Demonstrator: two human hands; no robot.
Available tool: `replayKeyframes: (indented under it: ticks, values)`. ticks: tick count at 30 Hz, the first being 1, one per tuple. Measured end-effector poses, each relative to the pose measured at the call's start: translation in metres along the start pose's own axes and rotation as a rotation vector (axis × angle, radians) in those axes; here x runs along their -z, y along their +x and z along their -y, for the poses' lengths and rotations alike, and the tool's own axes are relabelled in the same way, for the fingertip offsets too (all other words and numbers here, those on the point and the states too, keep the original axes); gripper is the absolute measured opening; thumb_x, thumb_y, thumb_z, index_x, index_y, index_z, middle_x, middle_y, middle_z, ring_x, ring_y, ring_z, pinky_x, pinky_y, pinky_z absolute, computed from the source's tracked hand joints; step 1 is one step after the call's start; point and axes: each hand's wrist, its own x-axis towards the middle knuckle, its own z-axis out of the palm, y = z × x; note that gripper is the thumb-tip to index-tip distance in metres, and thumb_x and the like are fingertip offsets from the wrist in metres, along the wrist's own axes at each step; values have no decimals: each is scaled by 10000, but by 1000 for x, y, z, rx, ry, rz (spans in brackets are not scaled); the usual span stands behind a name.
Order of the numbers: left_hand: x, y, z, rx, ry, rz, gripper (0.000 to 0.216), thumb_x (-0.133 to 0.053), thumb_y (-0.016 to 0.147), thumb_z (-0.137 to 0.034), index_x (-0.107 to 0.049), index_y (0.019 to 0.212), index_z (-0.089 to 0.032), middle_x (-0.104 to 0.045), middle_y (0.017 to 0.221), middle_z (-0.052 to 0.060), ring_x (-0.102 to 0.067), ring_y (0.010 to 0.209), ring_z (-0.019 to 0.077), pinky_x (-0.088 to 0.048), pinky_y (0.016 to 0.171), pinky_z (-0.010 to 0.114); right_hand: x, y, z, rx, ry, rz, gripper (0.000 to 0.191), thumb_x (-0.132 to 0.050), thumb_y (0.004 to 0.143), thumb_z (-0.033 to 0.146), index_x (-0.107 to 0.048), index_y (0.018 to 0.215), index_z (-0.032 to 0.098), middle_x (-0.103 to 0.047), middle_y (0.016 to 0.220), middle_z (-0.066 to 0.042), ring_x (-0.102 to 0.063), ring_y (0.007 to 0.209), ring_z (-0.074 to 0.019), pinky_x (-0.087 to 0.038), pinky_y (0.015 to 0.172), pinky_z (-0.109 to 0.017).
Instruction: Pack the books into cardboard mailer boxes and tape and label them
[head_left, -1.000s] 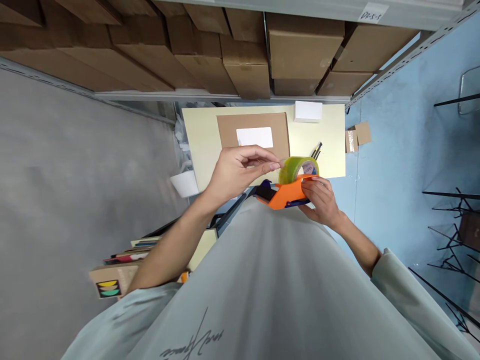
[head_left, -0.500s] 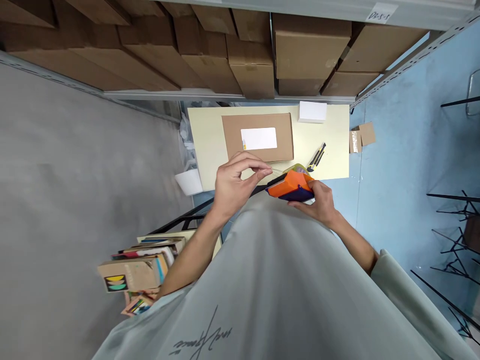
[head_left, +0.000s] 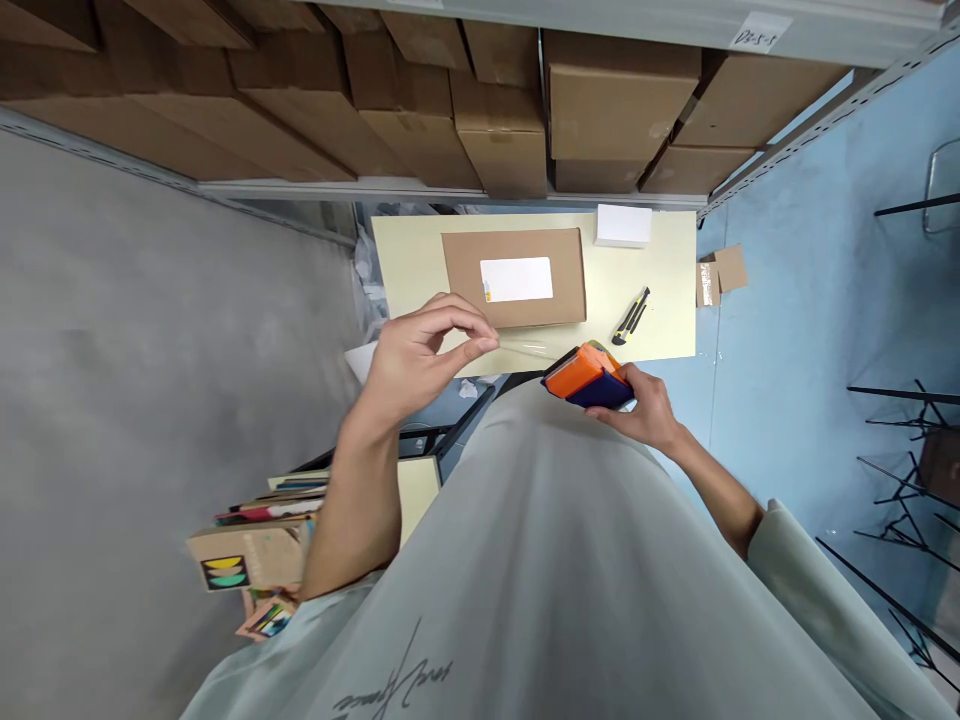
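My right hand [head_left: 645,405] grips an orange and dark blue tape dispenser [head_left: 589,378] in front of my body. Between finger and thumb, my left hand [head_left: 435,345] pinches the end of a clear tape strip [head_left: 529,348], which stretches across to the dispenser. Just beyond both hands, a closed brown cardboard box [head_left: 517,318] with a white label [head_left: 516,279] lies flat on the pale yellow table [head_left: 660,335]. The tape runs close to the box's near edge; whether it touches the table I cannot tell.
A yellow and black utility knife [head_left: 631,317] lies on the table's right side, with a white box [head_left: 623,226] behind it. Cardboard boxes [head_left: 501,160] fill the shelf above. Books [head_left: 255,545] are stacked at lower left; a cardboard piece [head_left: 729,267] is on the floor.
My left hand has moved left, away from the dispenser, and a longer strip of tape is drawn out. My right hand stays nearly in place, with the dispenser slightly turned.
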Motion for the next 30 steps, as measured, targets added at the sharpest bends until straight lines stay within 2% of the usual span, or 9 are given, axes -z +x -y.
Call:
replayKeyframes:
  ticks: [3, 5, 10, 14, 20, 23, 26, 30]
  values:
    - [4, -1, -16, -40, -1, 135, 350, -865, 997, -609, -847, 888, -277, -770, 856, 60, -701, 851, 232, -608, 842, 411, 6, -2, -1, -38, 16, 19, 687, -827, 830, 896, -553, 912, 270, -637, 731, 34, -522, 624, -156, -402, 581, -279]
    - [3, -1, -27, -77, -17, 171, 343, -856, 1001, -618, -855, 882, -296, -768, 834, 58, -708, 832, 239, -615, 820, 425, 8, -4, -3, 16, 10, 5, 675, -811, 852, 891, -551, 913, 272, -628, 725, 36, -510, 614, -157, -408, 574, -285]
    - [-6, -1, -50, -96, -69, 109, 318, -900, 961, -620, -868, 876, -315, -747, 809, 53, -716, 765, 225, -644, 738, 417, 5, -12, -13, 257, -20, -114, 634, -788, 918, 865, -552, 930, 276, -622, 729, 27, -521, 605, -176, -440, 558, -317]
    - [-24, -6, -70, -81, -96, 57, 271, -918, 960, -576, -883, 916, -311, -740, 831, 53, -719, 763, 212, -650, 688, 384, -2, -15, -17, 355, -64, -204, 576, -815, 957, 792, -559, 975, 277, -661, 770, 6, -593, 636, -200, -512, 582, -343]
    - [-52, -17, -93, -48, -112, -14, 198, -881, 1015, -506, -885, 1003, -309, -738, 882, 45, -722, 782, 184, -645, 663, 332, -18, -16, -15, 451, -145, -328, 506, -835, 992, 706, -597, 1058, 264, -761, 902, -79, -753, 824, -285, -632, 715, -419]
    - [-51, -21, -93, -38, -102, -1, 175, -862, 1037, -477, -887, 1005, -307, -746, 872, 50, -726, 785, 187, -643, 667, 335, -21, -17, -20, 405, -136, -355, 539, -817, 985, 750, -587, 1047, 266, -769, 914, -83, -739, 788, -276, -612, 659, -406]
    - [-39, -24, -83, -21, -82, -20, 183, -894, 1009, -469, -891, 964, -292, -751, 848, 61, -727, 763, 198, -634, 652, 350, -16, -16, -28, 359, -138, -354, 588, -806, 961, 810, -591, 1022, 267, -757, 875, -72, -705, 737, -258, -579, 626, -390]
    - [-29, -26, -52, 9, -131, -89, 151, -922, 983, -431, -884, 926, -297, -751, 827, 49, -719, 739, 185, -596, 619, 330, -5, -13, -31, 291, -178, -208, 632, -750, 959, 877, -621, 1000, 259, -720, 787, -41, -648, 666, -232, -525, 610, -367]
